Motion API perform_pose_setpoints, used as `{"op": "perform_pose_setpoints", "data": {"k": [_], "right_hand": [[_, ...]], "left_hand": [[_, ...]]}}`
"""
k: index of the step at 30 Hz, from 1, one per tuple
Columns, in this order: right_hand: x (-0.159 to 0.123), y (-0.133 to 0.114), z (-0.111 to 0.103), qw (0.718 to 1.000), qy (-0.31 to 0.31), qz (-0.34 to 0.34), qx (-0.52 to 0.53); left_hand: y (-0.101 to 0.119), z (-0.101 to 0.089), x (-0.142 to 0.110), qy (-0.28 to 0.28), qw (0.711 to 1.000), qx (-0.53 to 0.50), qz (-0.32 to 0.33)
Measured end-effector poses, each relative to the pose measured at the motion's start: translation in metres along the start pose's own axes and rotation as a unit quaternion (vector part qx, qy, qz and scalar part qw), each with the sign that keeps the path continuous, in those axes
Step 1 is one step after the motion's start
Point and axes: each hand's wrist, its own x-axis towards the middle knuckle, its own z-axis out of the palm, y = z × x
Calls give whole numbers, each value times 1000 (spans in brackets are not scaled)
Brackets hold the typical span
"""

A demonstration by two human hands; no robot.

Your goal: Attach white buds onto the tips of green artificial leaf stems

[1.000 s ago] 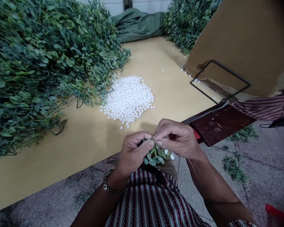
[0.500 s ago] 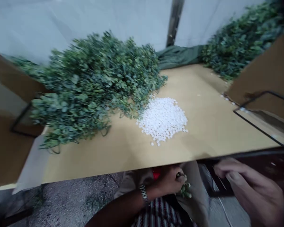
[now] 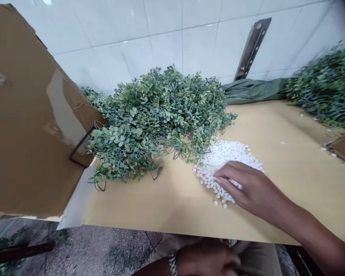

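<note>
My right hand (image 3: 244, 186) reaches over a heap of small white round pieces (image 3: 228, 151) on the table. Its thumb and fingers are drawn together at the left part of the heap; whether a piece is between them is hidden. Below the table's front edge, over my lap, my left hand (image 3: 208, 257) is closed, with a metal-band watch on the wrist. A bit of a leafy green sprig (image 3: 230, 242) shows just past it, mostly covered by the hand and the table edge. A big pile of artificial leafy stems (image 3: 163, 111) lies left of the white heap, touching its edge.
A tan table board (image 3: 166, 207) spans the view. Cardboard (image 3: 20, 115) stands at the left, with a dark metal frame (image 3: 82, 149) beside it. More greenery (image 3: 324, 84) and a dark green cloth (image 3: 253, 91) lie along the tiled wall. Loose white pieces lie at right.
My right hand has moved from beyond the table's front edge up and left onto the white heap. The left hand stays low, its sprig now mostly hidden. The view has turned left.
</note>
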Motion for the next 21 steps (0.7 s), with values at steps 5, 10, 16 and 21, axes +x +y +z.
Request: {"op": "perform_pose_setpoints", "data": {"k": [5, 10, 16, 21], "right_hand": [[104, 3, 38, 980, -162, -5, -117], [148, -9, 67, 952, -219, -77, -202], [170, 11, 60, 995, -98, 0, -18], [173, 40, 36, 904, 171, 150, 362]], "left_hand": [[32, -31, -67, 43, 995, 81, 35], [42, -85, -95, 258, 870, 420, -20], [9, -128, -90, 248, 788, 553, -108], [7, -131, -89, 268, 787, 546, -97]]}}
